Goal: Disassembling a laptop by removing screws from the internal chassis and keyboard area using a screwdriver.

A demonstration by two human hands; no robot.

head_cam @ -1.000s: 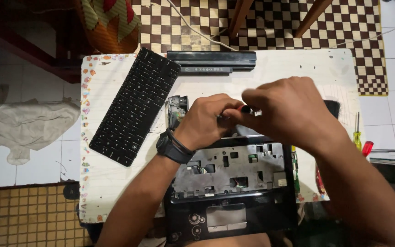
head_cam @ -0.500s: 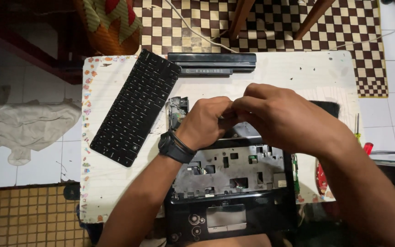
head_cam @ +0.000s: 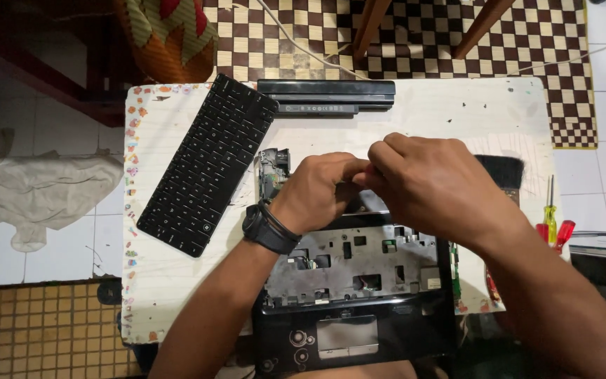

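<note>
Head view, looking straight down: the laptop base [head_cam: 355,295] lies on the white desk [head_cam: 457,112] with its keyboard bay stripped bare, metal frame and cut-outs showing, touchpad edge nearest the person. Both hands meet over the far edge of that base. The left hand [head_cam: 317,191], a black watch [head_cam: 269,229] on its wrist, curls with fingertips pinched toward the right hand [head_cam: 433,188], whose fingers close in on the same spot; the two grips are drawn together on something small between them, but the knuckles hide it, so I cannot tell what they clamp or whether anything is held at all. Hands close together like that suit fine work at the hinge line.

Left of the base, the removed keyboard [head_cam: 208,165] rests at a slant, set apart so the bay stays open. Beyond the base lies the long black battery [head_cam: 326,95], parked out of reach. Right of the base, a brush [head_cam: 501,170] and screwdrivers [head_cam: 552,221] sit near the working hand. A small metal part [head_cam: 273,172] sits just beside the left hand
</note>
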